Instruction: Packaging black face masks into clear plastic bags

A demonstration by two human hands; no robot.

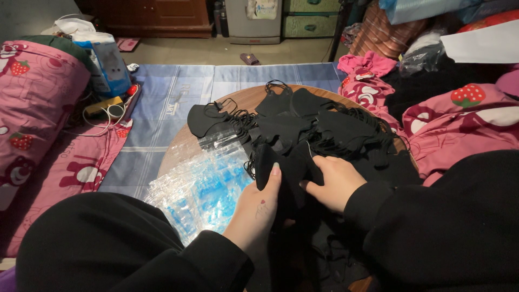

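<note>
A heap of black face masks (319, 130) with thin ear loops covers the far and right part of a round wooden table (178, 151). My left hand (258, 208) grips one black mask (267, 162) from below, thumb up along its edge. My right hand (332, 183) pinches the same mask's right side, fingers curled on the fabric. A fan of clear plastic sleeves with blue print (205, 189) lies on the table just left of my left hand. Both my arms are in black sleeves.
A blue striped mat (167, 97) lies under the table. Pink strawberry-print bedding (32, 103) is at the left, more (459, 119) at the right. A tissue pack (108, 65) and cables (105, 111) sit at the left. Cabinets and baskets stand at the back.
</note>
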